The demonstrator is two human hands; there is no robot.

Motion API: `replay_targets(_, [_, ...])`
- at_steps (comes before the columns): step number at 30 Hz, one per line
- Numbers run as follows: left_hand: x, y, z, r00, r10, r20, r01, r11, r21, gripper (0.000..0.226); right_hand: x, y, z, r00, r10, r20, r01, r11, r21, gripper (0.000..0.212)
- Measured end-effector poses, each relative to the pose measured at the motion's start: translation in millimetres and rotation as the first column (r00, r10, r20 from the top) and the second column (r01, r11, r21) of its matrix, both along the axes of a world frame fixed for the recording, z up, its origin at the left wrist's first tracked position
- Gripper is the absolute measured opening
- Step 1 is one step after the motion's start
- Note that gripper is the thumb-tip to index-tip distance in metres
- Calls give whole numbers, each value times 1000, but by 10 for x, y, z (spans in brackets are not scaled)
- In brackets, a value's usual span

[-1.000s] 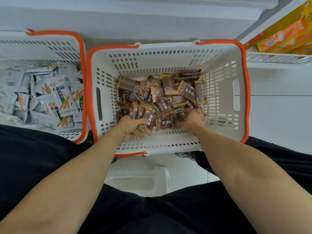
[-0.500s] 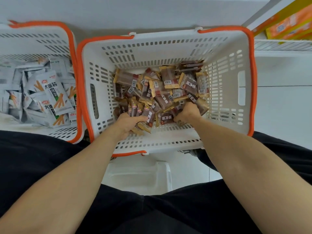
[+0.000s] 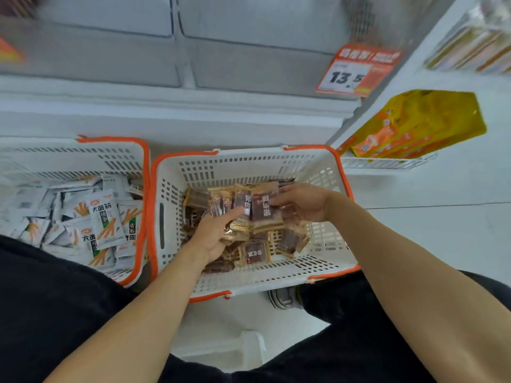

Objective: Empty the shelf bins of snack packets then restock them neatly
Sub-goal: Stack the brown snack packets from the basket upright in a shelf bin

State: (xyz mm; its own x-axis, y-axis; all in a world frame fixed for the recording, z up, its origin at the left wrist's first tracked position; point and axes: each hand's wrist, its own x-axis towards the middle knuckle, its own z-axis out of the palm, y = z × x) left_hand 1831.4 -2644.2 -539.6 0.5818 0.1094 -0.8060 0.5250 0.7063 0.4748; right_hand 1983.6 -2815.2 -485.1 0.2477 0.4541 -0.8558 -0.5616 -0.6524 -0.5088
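Snack packets [image 3: 249, 208]: a bunch of the brown ones is now lifted out of the pile, held between both hands over the middle basket [image 3: 177, 172]. A second ago both hands were down in the heap at the basket's 6 o'clock edge, digging. My left hand [image 3: 213, 236] cups the bunch from below at 7 o'clock, fingers curled round the lower ends. My right hand [image 3: 301, 203] closes in from 3 o'clock, fingers curled on the outer packet. Loose brown packets still lie in the basket under the bunch. I read this as restocking started: gathering a stack for the clear shelf bins [image 3: 257, 64] at 12 o'clock, which look empty. Head has tilted up too: bins and price tag [image 3: 356, 70] weren't in view earlier. White packets [image 3: 102, 217] sit untouched in the basket at 9 o'clock.
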Motion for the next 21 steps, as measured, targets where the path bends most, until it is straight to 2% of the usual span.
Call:
replay_targets(1, [22, 3, 137, 999, 20, 39, -20, 1000, -15, 73, 10, 25, 122, 996, 20, 85, -19, 1000, -15, 16])
replay_targets(3, [61, 32, 331, 990, 58, 128, -51, 997, -58, 88, 22, 68, 382, 977, 41, 208, -37, 999, -27, 27])
replay_targets(5, [82, 88, 482, 982, 69, 174, -62, 997, -47, 96, 4, 94, 671, 962, 53, 269, -59, 998, 14, 25])
replay_targets(9, [95, 235, 795, 968, -3, 250, 0, 1000, 12, 69, 7, 128, 1091, 885, 108, 453, -146, 988, 48, 30])
replay_targets(12, [143, 381, 1098, 946, -72, 316, 48, 995, 84, 61, -59, 233, 1220, 838, -116, 533, -2, 976, 216, 34])
replay_targets(15, [208, 549, 1404, 934, -148, 327, 96, 981, 168, 58, -70, 329, 1317, 781, -250, 572, 51, 939, 340, 16])
replay_targets(17, [237, 695, 1547, 926, -202, 320, 141, 969, 205, 47, -30, 338, 1384, 750, -214, 626, -34, 933, 359, 5])
replay_targets(19, [250, 818, 1673, 913, -253, 319, 198, 960, 195, 39, 8, 336, 1445, 656, -92, 749, -191, 940, 282, 14])
replay_targets(21, [247, 886, 1742, 888, -318, 333, 262, 944, 202, 53, 14, 337, 1471, 603, -43, 797, -253, 936, 242, 10])
